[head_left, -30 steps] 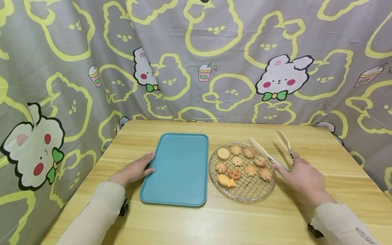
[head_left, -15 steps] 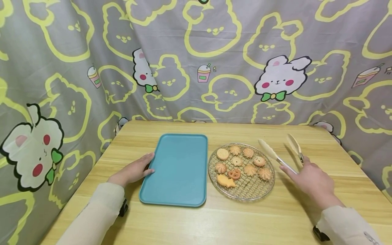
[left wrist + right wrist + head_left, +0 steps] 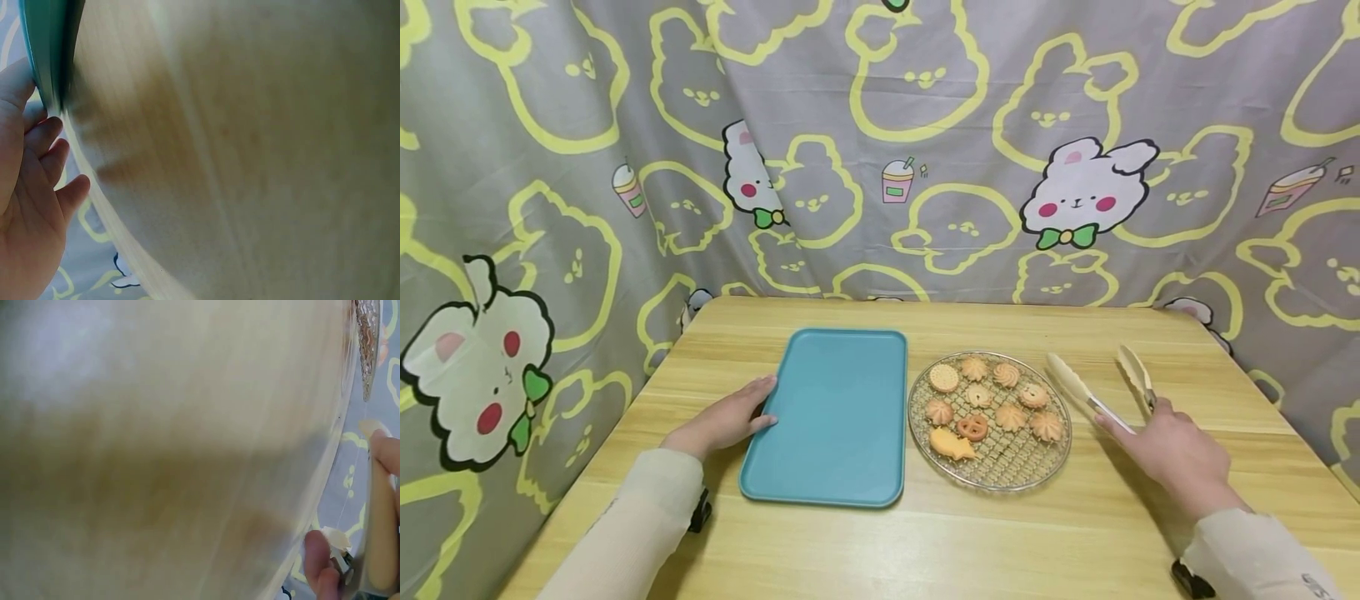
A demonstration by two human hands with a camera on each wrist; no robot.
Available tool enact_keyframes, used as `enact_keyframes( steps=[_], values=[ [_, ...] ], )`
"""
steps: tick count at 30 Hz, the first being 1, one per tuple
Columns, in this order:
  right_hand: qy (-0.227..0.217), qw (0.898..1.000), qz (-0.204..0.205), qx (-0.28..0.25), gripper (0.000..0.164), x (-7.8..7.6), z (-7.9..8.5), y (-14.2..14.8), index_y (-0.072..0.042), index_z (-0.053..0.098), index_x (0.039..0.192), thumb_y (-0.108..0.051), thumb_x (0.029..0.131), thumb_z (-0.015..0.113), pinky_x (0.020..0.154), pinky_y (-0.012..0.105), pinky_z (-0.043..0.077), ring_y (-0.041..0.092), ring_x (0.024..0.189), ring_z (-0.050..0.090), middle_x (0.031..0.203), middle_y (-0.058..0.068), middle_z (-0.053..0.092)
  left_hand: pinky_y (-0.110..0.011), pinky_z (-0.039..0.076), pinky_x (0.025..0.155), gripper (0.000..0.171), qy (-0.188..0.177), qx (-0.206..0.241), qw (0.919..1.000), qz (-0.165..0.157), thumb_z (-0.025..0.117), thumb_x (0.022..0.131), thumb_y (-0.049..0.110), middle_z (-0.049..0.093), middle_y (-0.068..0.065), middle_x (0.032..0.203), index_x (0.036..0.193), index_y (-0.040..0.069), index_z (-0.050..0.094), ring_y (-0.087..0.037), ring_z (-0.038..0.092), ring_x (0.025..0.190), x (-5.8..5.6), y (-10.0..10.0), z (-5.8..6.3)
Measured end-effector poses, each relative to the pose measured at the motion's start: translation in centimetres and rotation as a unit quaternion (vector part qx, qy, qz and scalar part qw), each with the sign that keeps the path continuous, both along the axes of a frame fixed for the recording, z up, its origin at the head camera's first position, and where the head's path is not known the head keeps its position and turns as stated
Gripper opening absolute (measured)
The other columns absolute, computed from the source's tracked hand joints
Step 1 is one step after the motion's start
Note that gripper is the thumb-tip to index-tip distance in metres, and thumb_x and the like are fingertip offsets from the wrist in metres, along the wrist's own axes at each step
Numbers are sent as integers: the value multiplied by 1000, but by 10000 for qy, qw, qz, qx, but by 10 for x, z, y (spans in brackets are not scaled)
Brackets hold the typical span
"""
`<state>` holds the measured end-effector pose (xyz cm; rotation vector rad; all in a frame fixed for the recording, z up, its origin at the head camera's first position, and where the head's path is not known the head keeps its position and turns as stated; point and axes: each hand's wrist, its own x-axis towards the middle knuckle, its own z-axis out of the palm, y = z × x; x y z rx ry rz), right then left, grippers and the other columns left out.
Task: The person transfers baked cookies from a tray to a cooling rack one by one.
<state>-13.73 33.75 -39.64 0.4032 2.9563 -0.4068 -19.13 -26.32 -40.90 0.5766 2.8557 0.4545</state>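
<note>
A blue-green rectangular tray lies flat on the table, with no items on it. My left hand rests against its left edge, thumb and fingertips at the rim. In the left wrist view the fingers are loosely extended beside the tray's edge. My right hand holds a pair of tongs, metal with pale tips, spread apart with nothing between them. To the left of the tongs sits a round wire rack bearing several cookies, among them a pretzel shape and a fish-like one.
The wooden table ends at a grey curtain with cartoon prints, which hangs behind and along the left. The rack stands just right of the tray, with a narrow gap between them.
My right hand has moved right, and slightly toward me, with the tongs, away from over the rack's right side. My left hand, the tray and the cookies keep their places.
</note>
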Motion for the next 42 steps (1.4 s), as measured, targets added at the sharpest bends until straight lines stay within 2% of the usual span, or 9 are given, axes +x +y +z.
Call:
enact_keyframes(
  steps=[10, 21, 28, 33, 42],
  values=[
    [55, 9999, 9, 96, 119, 0, -4, -1, 23, 27, 131, -85, 79, 31, 47, 49, 41, 58, 83, 53, 99, 41, 49, -55, 23, 109, 72, 26, 35, 10000, 1, 56, 97, 31, 22, -25, 152, 149, -4, 21, -42, 21, 138, 0, -1, -1],
    [312, 9992, -57, 254, 117, 3, -12, -5, 21, 34, 129, -85, 78, 33, 50, 54, 41, 54, 93, 43, 106, 39, 48, -55, 23, 109, 72, 10, 72, 10000, 24, 57, 97, 31, 22, -24, 152, 150, -3, 21, -41, 20, 138, 0, 0, 0],
    [435, 9989, 39, 188, 117, 2, -19, -4, 24, 33, 125, -83, 80, 35, 48, 52, 42, 55, 88, 45, 102, 41, 44, -55, 22, 109, 72, 1, 23, 10000, 23, 56, 98, 32, 22, -24, 153, 150, -3, 21, -41, 20, 139, 0, -1, 0],
    [368, 9993, 18, 104, 116, 2, -21, -4, 25, 33, 122, -83, 79, 35, 47, 52, 42, 56, 88, 44, 100, 40, 40, -55, 22, 109, 72, 11, 55, 10000, 16, 57, 97, 30, 22, -24, 152, 149, -4, 21, -41, 21, 138, 0, -2, -1],
    [374, 9993, 52, -39, 118, 2, -21, -5, 25, 31, 127, -83, 79, 37, 48, 53, 42, 59, 93, 43, 104, 41, 40, -55, 22, 109, 72, 5, 55, 10000, 27, 57, 97, 31, 22, -24, 152, 149, -4, 21, -41, 20, 139, 0, -2, 0]
  ],
)
